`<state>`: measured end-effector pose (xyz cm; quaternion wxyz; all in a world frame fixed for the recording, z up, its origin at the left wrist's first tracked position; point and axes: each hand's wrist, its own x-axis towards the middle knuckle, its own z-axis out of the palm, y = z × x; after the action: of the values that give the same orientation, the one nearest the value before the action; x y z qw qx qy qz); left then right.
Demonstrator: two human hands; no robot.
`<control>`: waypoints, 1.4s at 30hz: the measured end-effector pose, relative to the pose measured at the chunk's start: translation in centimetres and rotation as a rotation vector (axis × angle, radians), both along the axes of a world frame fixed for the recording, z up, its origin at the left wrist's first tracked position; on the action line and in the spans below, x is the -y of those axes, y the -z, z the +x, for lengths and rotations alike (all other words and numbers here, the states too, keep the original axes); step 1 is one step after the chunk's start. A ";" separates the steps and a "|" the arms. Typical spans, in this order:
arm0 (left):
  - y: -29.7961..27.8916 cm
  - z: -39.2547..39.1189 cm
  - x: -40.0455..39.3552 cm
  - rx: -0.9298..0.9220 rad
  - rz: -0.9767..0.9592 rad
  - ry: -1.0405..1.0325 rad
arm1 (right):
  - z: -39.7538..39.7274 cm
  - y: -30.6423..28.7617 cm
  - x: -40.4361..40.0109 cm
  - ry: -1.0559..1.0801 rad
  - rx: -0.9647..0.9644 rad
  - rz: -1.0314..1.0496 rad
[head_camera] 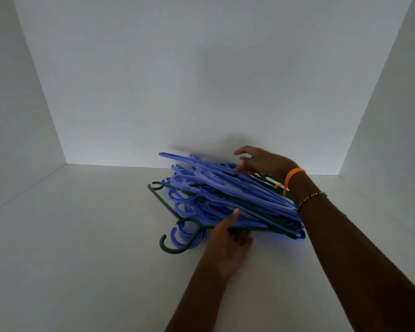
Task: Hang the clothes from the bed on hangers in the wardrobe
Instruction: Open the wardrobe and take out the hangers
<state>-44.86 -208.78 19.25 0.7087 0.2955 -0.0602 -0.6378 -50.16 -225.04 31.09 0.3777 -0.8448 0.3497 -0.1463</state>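
A tangled pile of blue hangers (pixel 216 188) with a few dark green hangers (pixel 177 245) lies on the white wardrobe shelf (pixel 82 236), hooks pointing left and toward me. My left hand (pixel 230 238) grips the pile's near edge, thumb on top and fingers underneath. My right hand (pixel 261 161), with an orange band and a bead bracelet on its wrist, rests on the far top of the pile with fingers spread and thumb lifted. No clothes are in view.
The shelf is boxed in by a white back wall (pixel 201 80), a left side wall (pixel 15 116) and a right side wall (pixel 393 104). Bare shelf surface lies left of the pile and in front of it.
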 end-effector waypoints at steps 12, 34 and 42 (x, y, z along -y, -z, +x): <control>0.3 -0.1 0.8 -0.090 -0.031 -0.026 | -1.2 4.7 1.1 0.362 0.167 -0.329; 2.1 1.4 1.8 0.008 -0.287 -0.147 | 5.3 5.3 -3.0 0.168 -0.416 -0.206; 2.8 1.7 1.6 -0.018 -0.359 -0.092 | 4.5 5.8 -3.3 0.215 -0.489 -0.170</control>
<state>-43.19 -210.38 16.40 0.7789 0.1612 -0.1532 -0.5864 -45.69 -221.70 25.27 0.1921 -0.8418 0.5044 -0.0063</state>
